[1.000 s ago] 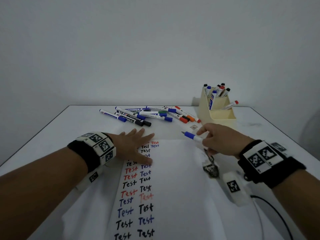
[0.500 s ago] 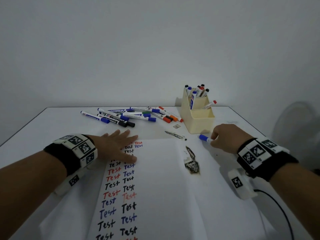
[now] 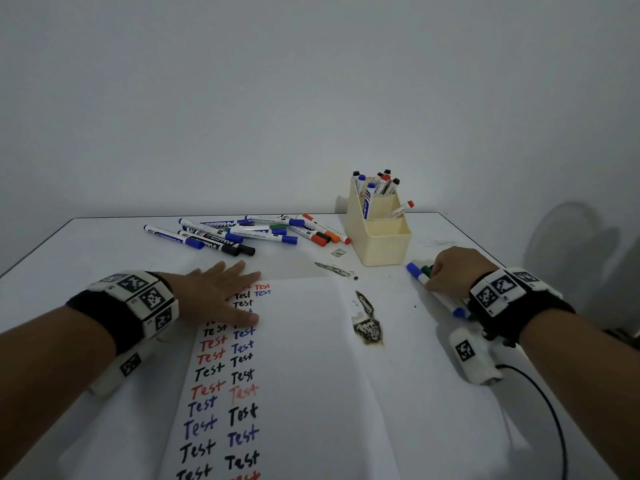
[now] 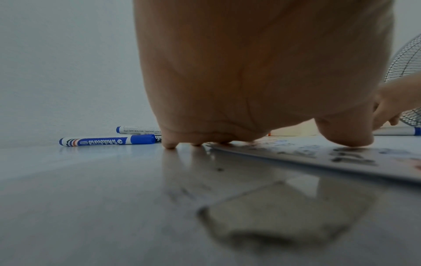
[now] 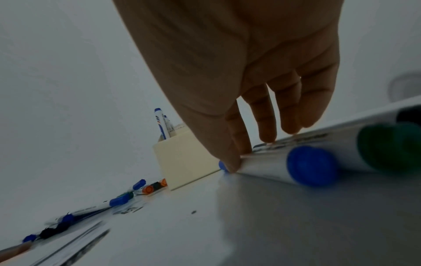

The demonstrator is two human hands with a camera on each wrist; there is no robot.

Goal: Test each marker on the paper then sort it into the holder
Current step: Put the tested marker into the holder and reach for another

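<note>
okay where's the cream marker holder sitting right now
In the head view the cream marker holder stands at the far right of the table, just beyond the right hand, with the pile of loose markers lying to its left.

Table (image 4: 95, 207) top: smooth, glossy white, looks laminate; mirrors the left hand (image 4: 262, 72) and shows dark smudges, with patches where the coating looks worn off (image 3: 367, 327). Paper (image 3: 311, 375): matt white sheet, ink dried flat on it. Markers (image 4: 107, 141): smooth white plastic barrels with printed labels, caps in coloured plastic with a slight sheen; blue end plug (image 5: 311, 166) is moulded plastic. Holder (image 3: 384, 244): cream plastic, smooth, low-gloss walls. Wrist bands (image 3: 117, 317): black matt fabric, carrying hard white plastic blocks with printed matt tags. Cable (image 3: 554, 427): black, smooth jacket. Fan guard (image 4: 407, 75): thin wire mesh, looks metal.
</note>
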